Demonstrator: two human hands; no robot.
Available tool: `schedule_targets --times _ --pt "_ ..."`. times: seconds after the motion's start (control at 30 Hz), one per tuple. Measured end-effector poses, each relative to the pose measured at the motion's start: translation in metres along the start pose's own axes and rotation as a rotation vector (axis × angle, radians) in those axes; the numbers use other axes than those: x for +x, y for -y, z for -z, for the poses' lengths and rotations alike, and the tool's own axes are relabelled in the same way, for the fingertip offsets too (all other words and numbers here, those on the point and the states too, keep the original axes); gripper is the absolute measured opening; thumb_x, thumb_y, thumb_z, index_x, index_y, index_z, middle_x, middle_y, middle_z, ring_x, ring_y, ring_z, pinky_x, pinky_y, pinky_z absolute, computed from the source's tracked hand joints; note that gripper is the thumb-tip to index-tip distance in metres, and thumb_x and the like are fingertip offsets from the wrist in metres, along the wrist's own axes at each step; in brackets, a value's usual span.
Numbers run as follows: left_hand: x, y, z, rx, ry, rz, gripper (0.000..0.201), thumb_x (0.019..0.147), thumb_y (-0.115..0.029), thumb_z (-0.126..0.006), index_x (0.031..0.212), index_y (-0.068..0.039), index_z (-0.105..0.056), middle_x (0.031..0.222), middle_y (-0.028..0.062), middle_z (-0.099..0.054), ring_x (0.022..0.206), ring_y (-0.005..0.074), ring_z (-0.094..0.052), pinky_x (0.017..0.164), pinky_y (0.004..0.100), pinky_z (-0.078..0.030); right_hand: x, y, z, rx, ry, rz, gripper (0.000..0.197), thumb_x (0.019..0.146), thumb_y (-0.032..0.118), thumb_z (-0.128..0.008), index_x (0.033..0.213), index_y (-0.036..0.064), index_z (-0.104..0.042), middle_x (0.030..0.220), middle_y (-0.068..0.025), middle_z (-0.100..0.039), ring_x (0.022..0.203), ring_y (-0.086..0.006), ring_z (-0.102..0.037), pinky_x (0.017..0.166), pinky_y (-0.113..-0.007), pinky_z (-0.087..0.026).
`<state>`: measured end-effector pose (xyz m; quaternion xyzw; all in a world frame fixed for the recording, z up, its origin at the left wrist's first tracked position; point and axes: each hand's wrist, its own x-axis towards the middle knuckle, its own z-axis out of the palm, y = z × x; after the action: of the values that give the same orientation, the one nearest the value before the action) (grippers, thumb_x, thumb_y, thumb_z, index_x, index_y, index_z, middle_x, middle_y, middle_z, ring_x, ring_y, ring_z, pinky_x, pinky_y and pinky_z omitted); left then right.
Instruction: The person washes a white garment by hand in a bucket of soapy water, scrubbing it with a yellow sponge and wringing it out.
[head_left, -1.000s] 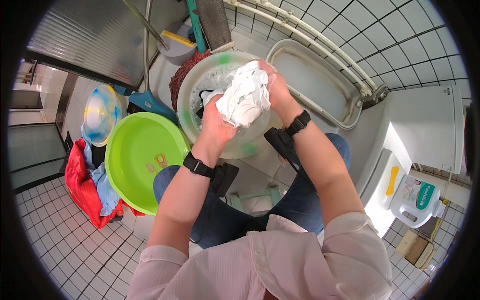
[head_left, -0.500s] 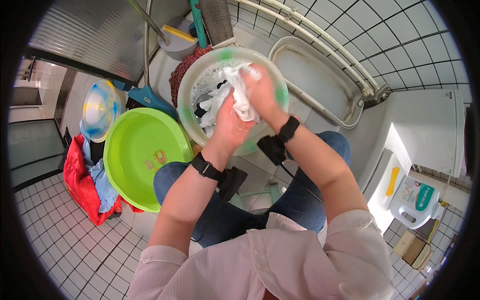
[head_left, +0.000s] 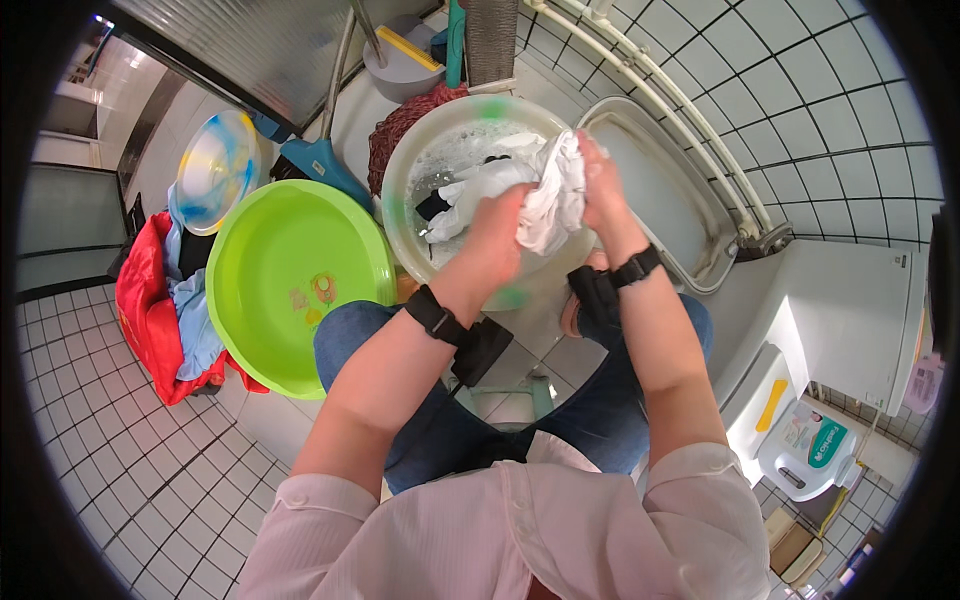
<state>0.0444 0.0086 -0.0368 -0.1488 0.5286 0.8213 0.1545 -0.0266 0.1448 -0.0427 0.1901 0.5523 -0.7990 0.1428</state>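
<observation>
At four o'clock is a white jug with a teal label; pale lettering runs along it, with finer print beside; at nine o'clock the green tub has a small coloured print on its floor (too small to make out); near three o'clock a white cabinet bears a tiny dark mark, unreadable.

Toward twelve o'clock, both hands are clamped on a bunched white cloth, over the basin and toward its three o'clock side; the left hand has it from about eight o'clock, back of the hand up, its forearm rising from seven; the right hand has it from three, its forearm rising from five; each wrist wears a black strap.

Most of the left fingers are hidden behind the cloth; white fabric and a dark item lie in the suds, and whether that fabric joins the held cloth I cannot tell; at three o'clock a pink item is dim at the rim of view.
</observation>
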Motion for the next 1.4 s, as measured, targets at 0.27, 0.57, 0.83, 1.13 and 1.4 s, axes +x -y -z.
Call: schedule_targets --times 0.27,0.57,0.83,1.13,1.4 --pt "0.024 -0.023 0.014 -0.687 -0.081 0.256 0.040 0.085 -0.030 -0.042 0.109 0.002 -0.048 0.109 0.0133 -0.055 0.099 0.0278 -0.054 0.088 0.0403 -0.041 -0.046 0.037 0.005 0.037 0.494 -0.275 0.039 0.071 0.006 -0.061 0.107 -0.0046 -0.051 0.097 -0.0132 -0.059 0.085 -0.0212 -0.059 0.075 -0.031 -0.048" --pt "0.047 -0.011 0.038 -0.881 -0.217 0.385 0.042 0.085 -0.029 -0.036 0.113 0.001 -0.044 0.112 0.0181 -0.051 0.102 0.0331 -0.050 0.091 0.0475 -0.037 -0.076 0.066 0.040 -0.066 0.935 -0.013 0.036 0.055 0.012 -0.055 0.085 -0.0067 -0.060 0.088 -0.0178 -0.060 0.078 -0.0272 -0.058 0.068 -0.031 -0.047" --pt "0.042 -0.009 0.033 -0.822 -0.117 0.189 0.037 0.088 -0.016 -0.029 0.117 0.003 -0.043 0.118 0.0194 -0.048 0.108 0.0340 -0.047 0.094 0.0469 -0.036 -0.037 0.077 0.075 0.505 0.162 -0.012 0.030 0.075 0.018 -0.052 0.098 -0.0013 -0.056 0.097 -0.0146 -0.060 0.089 -0.0292 -0.058 0.084 -0.039 -0.046" --pt "0.020 -0.006 -0.003 -0.788 0.067 0.218 0.040 0.091 -0.033 -0.033 0.119 -0.007 -0.043 0.118 0.0090 -0.049 0.109 0.0248 -0.047 0.091 0.0409 -0.038 -0.052 -0.041 -0.013 -0.921 0.037 0.791 0.043 0.081 0.027 -0.055 0.115 0.0030 -0.045 0.110 -0.0152 -0.050 0.107 -0.0297 -0.045 0.091 -0.039 -0.036" --pt "0.016 0.014 -0.006 -0.536 -0.008 0.141 0.032 0.090 -0.025 -0.037 0.110 -0.005 -0.050 0.102 0.0079 -0.057 0.093 0.0196 -0.056 0.081 0.0347 -0.046 -0.001 -0.036 -0.018 -0.348 0.082 0.288 0.037 0.080 0.022 -0.050 0.110 -0.0014 -0.047 0.106 -0.0209 -0.048 0.099 -0.0297 -0.047 0.085 -0.036 -0.037"
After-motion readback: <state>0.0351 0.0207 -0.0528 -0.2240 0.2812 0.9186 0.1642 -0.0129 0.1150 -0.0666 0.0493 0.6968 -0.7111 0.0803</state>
